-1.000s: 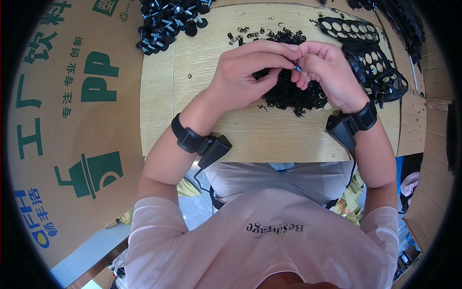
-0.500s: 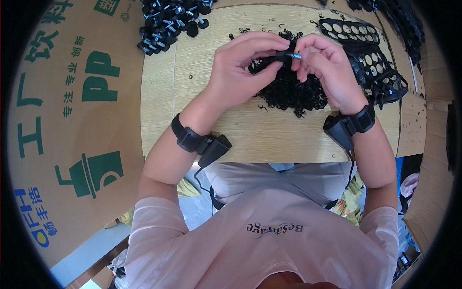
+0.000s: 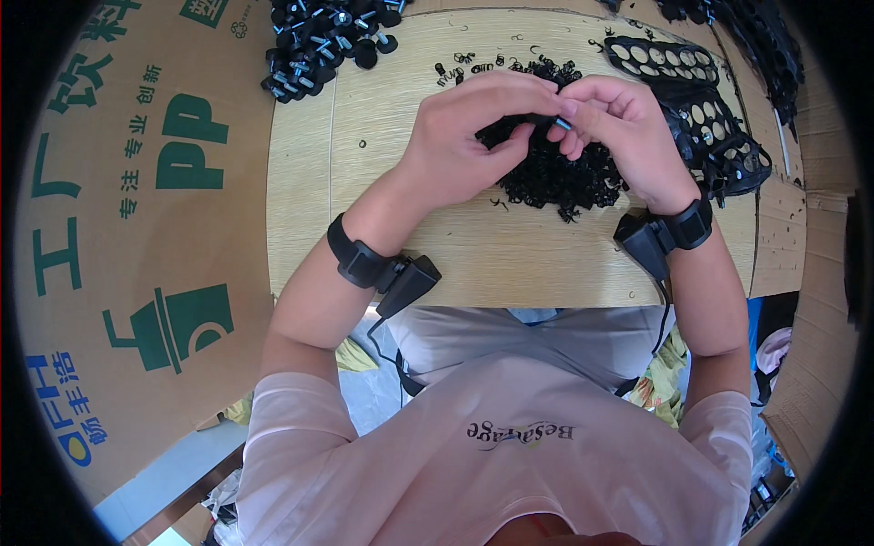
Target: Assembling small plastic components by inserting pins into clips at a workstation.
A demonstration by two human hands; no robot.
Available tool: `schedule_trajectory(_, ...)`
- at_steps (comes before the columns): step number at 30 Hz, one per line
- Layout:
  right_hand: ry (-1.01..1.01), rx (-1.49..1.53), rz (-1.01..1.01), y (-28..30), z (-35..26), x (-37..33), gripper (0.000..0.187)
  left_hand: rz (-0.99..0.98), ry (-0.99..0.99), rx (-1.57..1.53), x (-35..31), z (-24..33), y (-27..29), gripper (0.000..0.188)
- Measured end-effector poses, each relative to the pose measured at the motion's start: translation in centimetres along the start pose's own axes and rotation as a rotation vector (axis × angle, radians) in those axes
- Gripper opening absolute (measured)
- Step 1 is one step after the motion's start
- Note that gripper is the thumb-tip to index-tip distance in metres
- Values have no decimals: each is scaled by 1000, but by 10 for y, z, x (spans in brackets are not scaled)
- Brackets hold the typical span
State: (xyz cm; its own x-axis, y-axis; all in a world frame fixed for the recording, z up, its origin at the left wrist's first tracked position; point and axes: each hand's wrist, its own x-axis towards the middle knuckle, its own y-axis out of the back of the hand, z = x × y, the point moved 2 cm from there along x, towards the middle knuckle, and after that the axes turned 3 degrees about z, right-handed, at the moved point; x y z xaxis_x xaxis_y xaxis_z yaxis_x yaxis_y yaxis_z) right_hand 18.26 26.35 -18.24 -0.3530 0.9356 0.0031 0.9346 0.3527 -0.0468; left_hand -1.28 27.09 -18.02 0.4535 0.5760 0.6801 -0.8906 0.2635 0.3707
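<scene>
In front of me, a bolt with a black head (image 3: 564, 124) is held between my two hands. Its short bluish metal shank points down to the right, while the head is mostly hidden by fingers. My left hand (image 3: 460, 136) comes from the left, its thumb and fingers closed around the head. Thumb and forefinger of my right hand (image 3: 628, 127) pinch at the bolt from the other side, touching the left fingertips. Directly beneath both hands lies a heap of small black curled scraps (image 3: 569, 177).
Several black-headed bolts (image 3: 332, 45) are piled at the far left. Black sheets full of round holes (image 3: 660, 59) lie at the right, with more black material (image 3: 760, 55) behind them. A printed cardboard panel (image 3: 182, 255) stands along the left. Loose scraps dot the wooden tabletop (image 3: 455, 259).
My hands have drawn together, and the right fingertips now meet the left ones at the bolt. The shank has swung from pointing right to pointing down to the right.
</scene>
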Motion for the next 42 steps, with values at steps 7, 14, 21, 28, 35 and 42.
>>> schedule_trajectory(7,-102,146,-61,-4,4,-2,22,24,40,-71,-5,-2,0,34)
schedule_trajectory(14,9,66,18,-10,3,-2,19,205,242,-244,-5,-3,-2,33)
schedule_trajectory(21,123,-24,134,-5,4,-2,16,89,199,26,-3,-1,0,33)
schedule_trajectory(28,154,66,298,-1,2,0,15,172,282,-394,-2,-3,1,32)
schedule_trajectory(35,328,146,408,7,-1,3,17,302,404,-440,-4,-15,5,32)
schedule_trajectory(42,381,707,300,19,-7,7,16,274,339,-426,-4,-12,6,30)
